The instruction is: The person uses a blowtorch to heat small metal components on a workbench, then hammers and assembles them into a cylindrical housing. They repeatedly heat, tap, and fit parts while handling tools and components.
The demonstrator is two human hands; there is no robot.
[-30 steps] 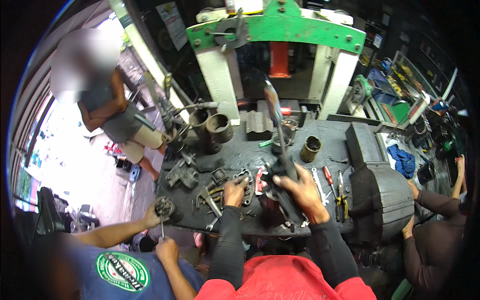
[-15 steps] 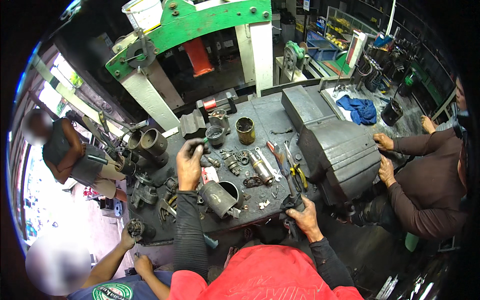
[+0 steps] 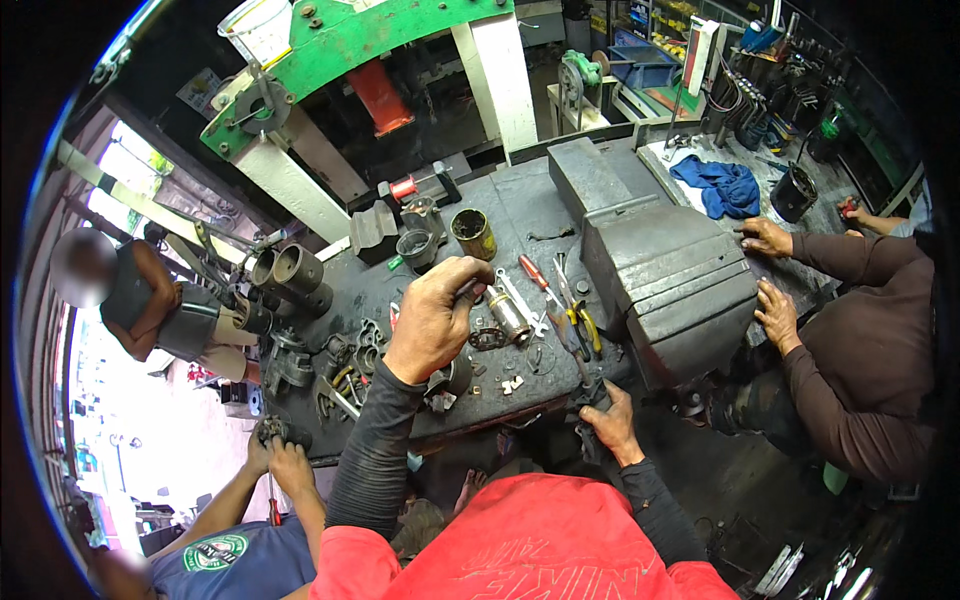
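Observation:
My left hand [image 3: 435,315] is closed, thumb and fingers pinched above the bench's middle; what they hold is hidden. Beside it lie a silver cylindrical part [image 3: 510,318], an open-end wrench [image 3: 532,322] and several small dark fittings [image 3: 367,357]. My right hand [image 3: 610,422] grips a long metal tool [image 3: 584,365] wrapped in dark cloth at the bench's front edge, its tip reaching toward the yellow-handled pliers [image 3: 590,335]. A red screwdriver [image 3: 532,271] lies behind these.
A bulky dark vise [image 3: 670,290] fills the bench's right. Cans [image 3: 473,237] and steel sleeves [image 3: 295,270] stand behind. A green-and-white press frame [image 3: 360,40] rises at the back. A person in brown [image 3: 855,360], one in blue [image 3: 235,560] and another standing [image 3: 140,300] surround the bench.
Since half a second ago, my left hand has moved right and turned over the bench's middle. My right hand still grips the tool, which a second ago was raised higher and upright.

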